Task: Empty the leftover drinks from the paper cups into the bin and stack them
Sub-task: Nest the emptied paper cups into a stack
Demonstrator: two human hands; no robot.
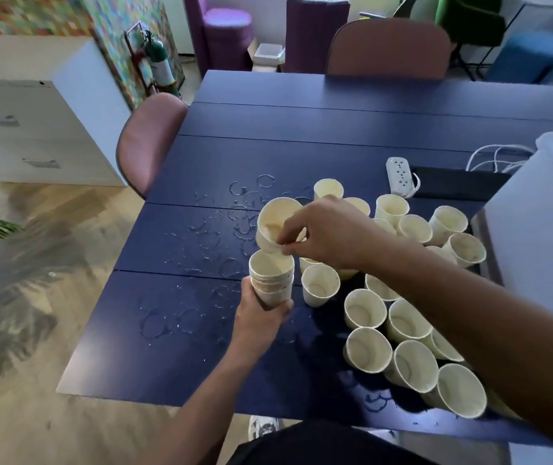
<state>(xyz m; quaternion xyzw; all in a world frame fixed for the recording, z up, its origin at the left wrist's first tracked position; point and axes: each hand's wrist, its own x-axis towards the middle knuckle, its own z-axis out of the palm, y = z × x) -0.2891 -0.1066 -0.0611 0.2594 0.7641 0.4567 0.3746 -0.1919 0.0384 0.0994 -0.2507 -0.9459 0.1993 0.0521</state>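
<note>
At centre frame, left hand [261, 318] gripped a stack of cream paper cups [271, 280], right hand [327, 234] pinched a tilted cup [275, 223] just above it, wet rings [208, 236] marked the blue table [352, 129]

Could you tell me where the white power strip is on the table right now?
In the head view the power strip lies on the blue table, right of centre, just beyond the loose paper cups.

Surface: we saw a dark blue planked table [335, 129] | on it: many cream paper cups [365, 308] standing at right, wet ring marks [221, 229] at left, a white power strip [399, 176], a black flat mat [459, 187].
</note>
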